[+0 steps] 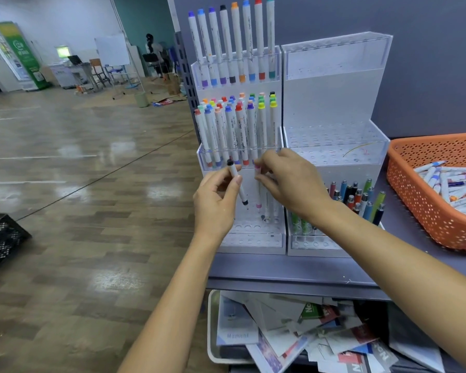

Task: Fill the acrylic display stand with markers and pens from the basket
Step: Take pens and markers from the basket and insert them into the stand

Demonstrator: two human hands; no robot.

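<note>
Two tiered acrylic stands sit side by side on a grey shelf. The left stand (256,239) has full top and middle rows of white markers and a few in its bottom tier. My left hand (215,203) pinches a black-capped marker (237,183) upright over the bottom tier. My right hand (291,181) holds a pink-capped marker (258,184) over the same tier. The right stand (336,100) has bare upper tiers and several coloured pens (361,197) at the bottom. An orange basket (414,200) at the right holds several white markers (452,184).
The grey shelf edge (293,278) runs below the stands. Under it a white tray (213,332) holds loose paper cards. A black crate (3,238) stands on the wooden floor at the left. A person stands far back in the room.
</note>
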